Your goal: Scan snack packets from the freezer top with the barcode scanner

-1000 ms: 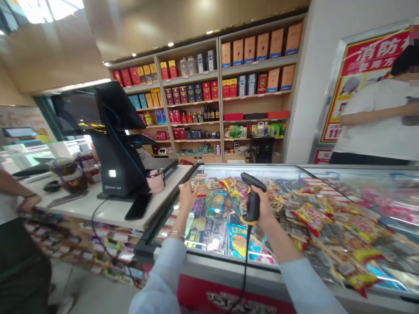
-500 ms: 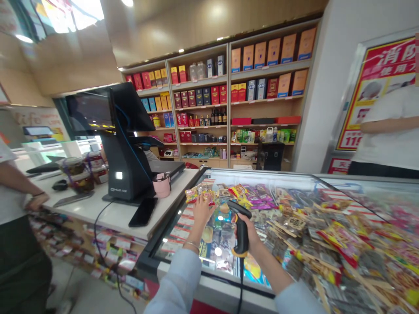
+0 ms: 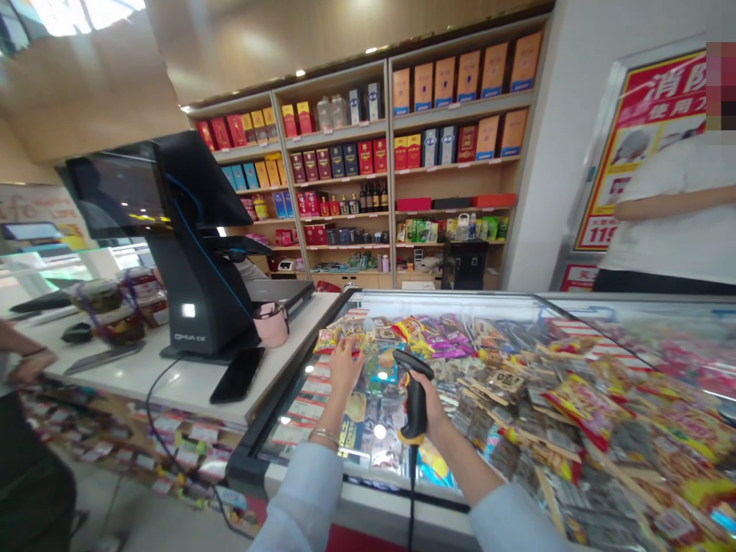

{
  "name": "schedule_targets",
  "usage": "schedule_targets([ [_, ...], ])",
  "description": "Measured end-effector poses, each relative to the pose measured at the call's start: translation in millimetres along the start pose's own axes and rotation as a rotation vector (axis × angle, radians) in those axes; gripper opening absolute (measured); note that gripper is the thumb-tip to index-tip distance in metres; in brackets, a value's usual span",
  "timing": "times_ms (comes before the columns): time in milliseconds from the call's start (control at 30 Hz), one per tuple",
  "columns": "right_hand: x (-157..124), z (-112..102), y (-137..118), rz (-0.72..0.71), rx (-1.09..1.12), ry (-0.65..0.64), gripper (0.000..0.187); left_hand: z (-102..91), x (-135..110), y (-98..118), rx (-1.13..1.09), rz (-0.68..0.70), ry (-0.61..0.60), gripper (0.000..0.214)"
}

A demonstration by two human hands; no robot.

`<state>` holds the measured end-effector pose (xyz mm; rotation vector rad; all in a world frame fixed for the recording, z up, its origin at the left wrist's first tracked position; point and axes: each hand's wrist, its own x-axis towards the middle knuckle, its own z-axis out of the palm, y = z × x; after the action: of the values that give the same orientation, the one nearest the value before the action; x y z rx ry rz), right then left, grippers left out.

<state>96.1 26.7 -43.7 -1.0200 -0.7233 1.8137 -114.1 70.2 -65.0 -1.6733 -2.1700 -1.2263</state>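
Observation:
My right hand (image 3: 434, 410) is wrapped round the black grip of a barcode scanner (image 3: 415, 406), its head pointing away to the left and its cable hanging down toward me. Farther left, my left hand (image 3: 345, 369) reaches over the glass top of the case, fingers bent onto a small red and yellow snack packet (image 3: 326, 340). Parts of that packet show on both sides of the fingers; the fingertips' grip is partly hidden. Yellow and purple snack packets (image 3: 448, 336) lie just beyond the scanner.
A large heap of packaged snacks (image 3: 511, 414) covers the right of the glass case. Left on the white counter (image 3: 189, 395) stand a checkout screen (image 3: 201, 253), a pink cup (image 3: 270, 325) and a phone (image 3: 237, 376). People stand at far left and right. Boxed goods fill the back shelves.
My left hand's fingers, spread over the packets before, are now more bent at the packet. The scanner stays in my right hand. The whole view has shifted slightly.

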Motion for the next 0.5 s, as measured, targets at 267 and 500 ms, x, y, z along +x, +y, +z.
schedule_targets([
  [267, 5.8, -0.4, 7.6, -0.022, 0.024, -0.183, 0.038, 4.6, 13.1, 0.3, -1.016, -0.491, 0.069, 0.041],
  [500, 1.7, 1.4, 12.8, -0.079, -0.032, -0.262, 0.04, 8.2, 13.2, 5.1, -1.464, -0.606, 0.026, 0.044],
])
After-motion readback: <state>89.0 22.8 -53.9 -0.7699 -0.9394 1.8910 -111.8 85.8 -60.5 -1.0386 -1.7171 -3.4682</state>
